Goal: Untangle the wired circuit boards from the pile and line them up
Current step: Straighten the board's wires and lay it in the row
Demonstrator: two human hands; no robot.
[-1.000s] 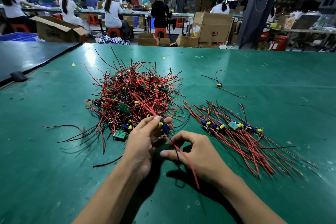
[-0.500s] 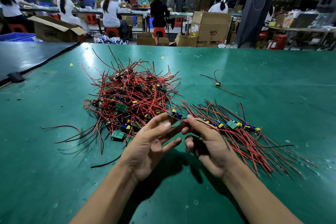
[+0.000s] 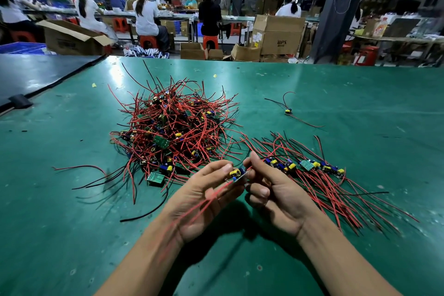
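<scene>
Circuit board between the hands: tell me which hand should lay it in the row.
Probably right. The right hand pinches the circuit board and sits beside the lined-up row; the left hand lies nearer the tangled pile.

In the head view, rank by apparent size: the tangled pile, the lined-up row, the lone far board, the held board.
1. Tangled pile of red-and-black wired circuit boards
2. Lined-up row of wired boards
3. Unsure: lone wired board and held board; the held one is nearer, its wire blurred.
</scene>
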